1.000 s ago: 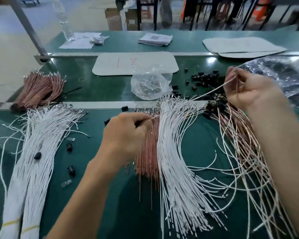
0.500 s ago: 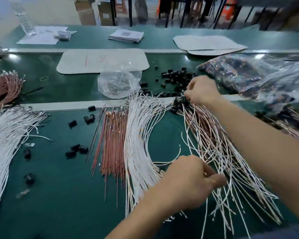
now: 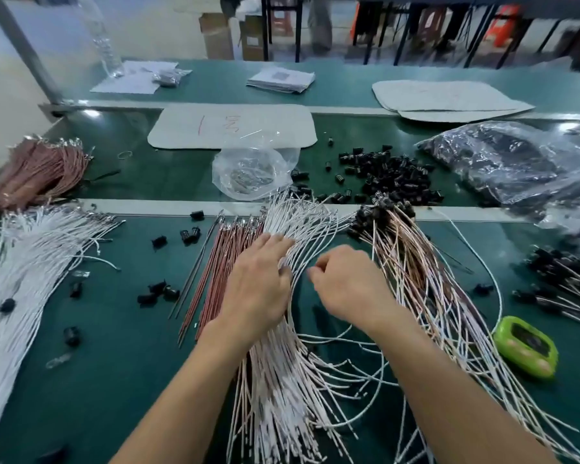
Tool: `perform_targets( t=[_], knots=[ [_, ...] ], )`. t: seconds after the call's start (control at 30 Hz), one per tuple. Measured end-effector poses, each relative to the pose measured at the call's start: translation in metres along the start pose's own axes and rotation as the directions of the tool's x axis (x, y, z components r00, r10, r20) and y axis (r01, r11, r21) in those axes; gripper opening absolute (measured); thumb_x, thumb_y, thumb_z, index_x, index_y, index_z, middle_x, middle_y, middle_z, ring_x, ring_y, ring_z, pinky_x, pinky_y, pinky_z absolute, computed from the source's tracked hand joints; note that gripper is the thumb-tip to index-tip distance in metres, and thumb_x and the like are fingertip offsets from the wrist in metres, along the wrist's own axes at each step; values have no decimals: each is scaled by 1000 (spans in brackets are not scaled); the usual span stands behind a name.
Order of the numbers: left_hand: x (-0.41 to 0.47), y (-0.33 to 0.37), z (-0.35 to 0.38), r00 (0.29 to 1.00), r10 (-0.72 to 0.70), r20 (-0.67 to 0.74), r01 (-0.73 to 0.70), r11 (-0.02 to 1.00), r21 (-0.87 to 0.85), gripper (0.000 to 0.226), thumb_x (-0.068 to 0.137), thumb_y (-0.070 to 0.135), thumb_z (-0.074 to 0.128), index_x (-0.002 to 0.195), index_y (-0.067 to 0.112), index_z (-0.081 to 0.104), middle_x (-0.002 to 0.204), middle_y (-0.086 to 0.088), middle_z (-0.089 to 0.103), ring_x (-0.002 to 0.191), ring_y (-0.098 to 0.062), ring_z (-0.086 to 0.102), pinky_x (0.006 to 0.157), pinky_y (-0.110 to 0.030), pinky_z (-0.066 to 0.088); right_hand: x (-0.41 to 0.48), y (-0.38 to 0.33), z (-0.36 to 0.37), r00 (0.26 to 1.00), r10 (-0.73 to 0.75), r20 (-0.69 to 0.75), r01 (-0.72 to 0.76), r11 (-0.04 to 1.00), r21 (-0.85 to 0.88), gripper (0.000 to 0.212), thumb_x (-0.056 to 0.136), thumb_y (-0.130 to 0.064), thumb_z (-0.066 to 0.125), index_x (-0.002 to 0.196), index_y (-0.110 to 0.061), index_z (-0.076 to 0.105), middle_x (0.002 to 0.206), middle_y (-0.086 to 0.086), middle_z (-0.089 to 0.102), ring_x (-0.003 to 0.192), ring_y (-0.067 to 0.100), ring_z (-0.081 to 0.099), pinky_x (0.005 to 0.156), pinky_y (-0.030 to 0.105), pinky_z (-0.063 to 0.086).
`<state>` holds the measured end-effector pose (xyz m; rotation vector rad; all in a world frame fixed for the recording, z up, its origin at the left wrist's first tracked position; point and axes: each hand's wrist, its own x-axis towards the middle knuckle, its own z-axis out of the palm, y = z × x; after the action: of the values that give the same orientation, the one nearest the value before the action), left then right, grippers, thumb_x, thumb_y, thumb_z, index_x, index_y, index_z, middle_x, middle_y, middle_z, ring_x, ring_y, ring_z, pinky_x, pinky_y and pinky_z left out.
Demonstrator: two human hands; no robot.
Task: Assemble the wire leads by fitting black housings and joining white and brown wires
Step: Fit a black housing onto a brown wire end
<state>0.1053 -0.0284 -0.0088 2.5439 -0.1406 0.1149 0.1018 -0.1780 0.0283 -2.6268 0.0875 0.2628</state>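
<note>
White wires (image 3: 302,222) fan under my left hand (image 3: 258,286), fingers flat on them, brown wires (image 3: 220,259) just left. My right hand (image 3: 349,286) curls beside; whether it holds a wire, I cannot tell. Far: a clear bag (image 3: 248,175) of metal bits, a big bag (image 3: 566,182) of black housings (image 3: 489,155).

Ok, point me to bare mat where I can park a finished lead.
Best patch: near-left mat, between the white wire bundle and the brown wires, bar a few stray housings. Also the strip between the brown bundle and the clear bag. The right side is crowded with joined leads.
</note>
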Motion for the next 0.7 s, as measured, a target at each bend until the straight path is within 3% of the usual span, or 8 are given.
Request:
perform_targets(
  t=[0.07,0.17,0.27,0.33,0.43,0.5,0.6,0.7],
  knots=[
    [-3,-12,6,996,51,68,-55,997,52,56,106,26,47,159,32,31,168,10,26,156,-7,16,125,-28,4,0,-8,19,998,34,60,-37,997,60,37,96,-49,60,87,-13,68,95,11,72,92,36,66,83,40,54],
    [-5,-25,9,993,80,87,-76,996,-46,56,108,23,45,160,30,28,168,10,25,150,3,11,125,-25,4,7,-18,32,991,108,74,-118,983,138,44,93,-55,60,86,-12,64,92,11,70,89,36,63,74,38,47],
    [-6,-32,7,995,92,40,-86,986,-141,59,103,6,44,159,23,35,164,2,37,150,-2,22,124,-20,8,14,-30,39,984,141,109,-155,978,136,42,94,-55,55,75,-17,57,84,5,65,83,33,62,70,36,43],
    [-5,-33,5,999,43,33,-35,975,-220,66,95,-3,46,156,23,43,162,-2,43,151,-9,30,124,-20,12,17,-34,43,979,152,138,-167,981,104,43,96,-55,51,78,-17,58,86,4,66,88,34,65,72,36,46],
    [-5,-34,0,1000,-14,19,19,951,-310,66,92,-5,47,149,28,53,157,0,49,149,-8,36,122,-18,17,20,-34,41,973,143,181,-159,984,79,45,98,-57,49,77,-20,65,84,-1,74,87,27,69,77,38,54],
    [-6,-36,0,1000,21,15,-15,949,-315,61,95,-4,47,145,28,58,153,4,53,147,-5,36,122,-14,17,21,-30,38,969,141,201,-176,970,166,40,95,-48,58,70,-21,69,71,-3,75,71,20,68,75,40,57],
    [-6,-38,1,999,46,19,-38,950,-309,51,101,2,46,143,26,60,154,7,52,148,-3,33,109,2,6,15,-27,37,963,122,242,-179,957,227,27,91,-31,67,67,-18,73,64,-2,75,55,16,59,64,38,55],
    [-4,-38,5,998,52,30,-41,956,-292,43,104,14,52,144,28,59,156,9,49,149,-2,29,117,-10,8,7,-25,32,970,146,194,-224,848,481,28,89,-10,67,61,-13,67,57,7,67,43,18,47,44,26,38]
  ],
)
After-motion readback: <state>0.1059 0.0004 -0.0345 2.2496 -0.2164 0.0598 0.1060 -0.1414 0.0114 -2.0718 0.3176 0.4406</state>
